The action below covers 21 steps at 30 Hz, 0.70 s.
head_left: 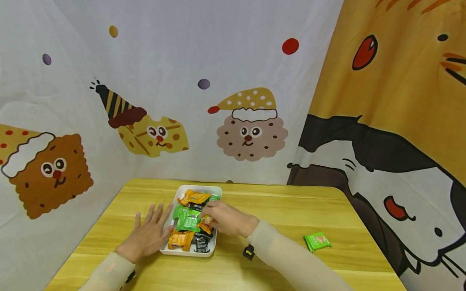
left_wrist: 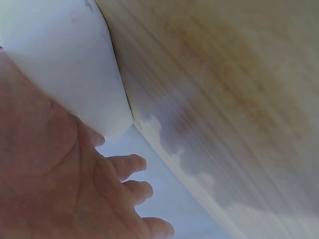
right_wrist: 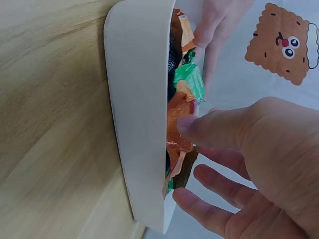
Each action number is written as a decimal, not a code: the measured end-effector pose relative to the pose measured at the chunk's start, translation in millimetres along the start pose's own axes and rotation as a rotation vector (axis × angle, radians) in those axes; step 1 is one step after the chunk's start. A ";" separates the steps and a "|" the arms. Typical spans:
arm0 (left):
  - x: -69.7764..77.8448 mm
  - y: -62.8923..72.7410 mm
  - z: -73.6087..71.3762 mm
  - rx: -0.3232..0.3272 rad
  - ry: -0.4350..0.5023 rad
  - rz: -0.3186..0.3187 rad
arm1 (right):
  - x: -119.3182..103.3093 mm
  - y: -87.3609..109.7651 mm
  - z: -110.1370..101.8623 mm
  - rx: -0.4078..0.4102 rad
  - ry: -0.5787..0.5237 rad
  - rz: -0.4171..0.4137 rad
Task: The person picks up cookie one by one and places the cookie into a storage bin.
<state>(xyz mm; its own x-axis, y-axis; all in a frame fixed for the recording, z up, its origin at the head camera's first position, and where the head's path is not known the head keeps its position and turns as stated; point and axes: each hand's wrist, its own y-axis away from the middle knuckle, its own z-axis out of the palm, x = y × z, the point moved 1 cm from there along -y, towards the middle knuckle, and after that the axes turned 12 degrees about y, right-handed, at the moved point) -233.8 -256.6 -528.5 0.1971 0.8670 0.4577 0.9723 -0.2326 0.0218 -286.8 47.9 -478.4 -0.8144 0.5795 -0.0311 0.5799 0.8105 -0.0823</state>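
Note:
A white tray point(head_left: 193, 254) on the table holds several small wrapped snack packets in orange, green and black. Spread fingers of my left hand point(head_left: 147, 234) rest along the tray's left side; the left wrist view has its palm beside the white wall. Over the tray's right side reaches my right hand point(head_left: 231, 219). Its thumb presses an orange packet point(right_wrist: 179, 129) near the rim, and the index finger lies behind, pinching it. Beside that packet are a green packet point(head_left: 188, 220) and a black packet point(head_left: 202, 243). The right fingertips are partly hidden in the head view.
A lone green packet point(head_left: 317, 241) lies on the wooden table point(head_left: 276, 202), right of the right forearm. Behind the table and along its sides hangs a white cloth point(head_left: 164, 60) printed with cartoon snacks and animals.

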 end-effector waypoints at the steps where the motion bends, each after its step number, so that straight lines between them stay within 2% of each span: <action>1: 0.2 0.0 0.2 -0.002 0.000 -0.001 | 0.3 0.8 -0.3 0.001 -0.001 -0.004; 8: 0.9 -0.5 0.0 -0.008 0.008 -0.004 | 0.4 10.2 -5.3 0.010 0.017 0.005; 15: 1.9 -0.3 -0.1 -0.015 0.003 -0.012 | 3.0 26.7 -9.7 0.049 -0.010 0.019; 21: 2.4 0.2 -1.0 -0.007 0.004 -0.014 | 10.7 50.5 -11.2 0.057 -0.036 0.093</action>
<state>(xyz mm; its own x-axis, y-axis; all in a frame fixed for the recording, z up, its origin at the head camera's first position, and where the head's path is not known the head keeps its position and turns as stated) -233.3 -254.9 -526.5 0.1825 0.8684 0.4611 0.9741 -0.2233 0.0351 -266.0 96.0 -471.8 -0.7579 0.6477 -0.0772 0.6517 0.7466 -0.1336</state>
